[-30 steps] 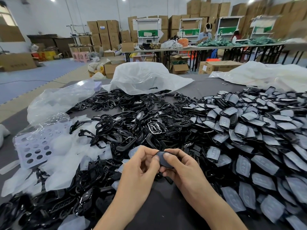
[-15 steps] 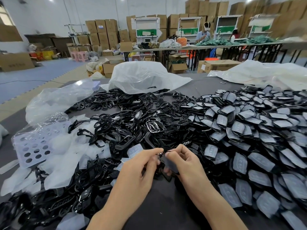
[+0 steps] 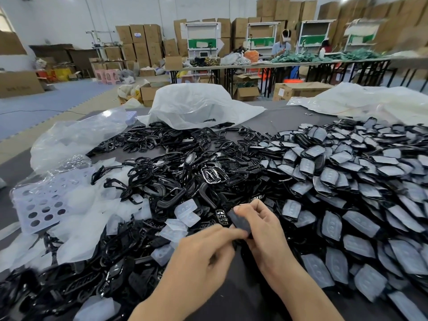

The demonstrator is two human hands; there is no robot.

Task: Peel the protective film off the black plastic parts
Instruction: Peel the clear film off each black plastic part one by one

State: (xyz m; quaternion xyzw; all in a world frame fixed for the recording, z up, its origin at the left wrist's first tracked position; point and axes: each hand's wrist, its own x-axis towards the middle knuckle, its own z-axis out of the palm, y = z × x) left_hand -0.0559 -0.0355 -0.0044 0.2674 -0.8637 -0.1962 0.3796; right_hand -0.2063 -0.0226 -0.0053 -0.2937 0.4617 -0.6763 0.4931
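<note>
My right hand holds a small black plastic part with a greyish film on its face, just above the dark table. My left hand pinches at the lower edge of that part, where film and plastic meet; my fingers hide the edge itself. A big heap of film-covered black parts fills the right side of the table. Bare glossy black parts lie piled in the middle and left. Peeled film pieces lie scattered just left of my hands.
A perforated film sheet and crumpled clear plastic bags lie at the left. White plastic bags sit at the table's far side. Beyond are long tables, cardboard boxes and a person working.
Both hands have shifted slightly right and down with the part. The part now stands more on end in my right hand, and my left fingers have moved to its lower edge.
</note>
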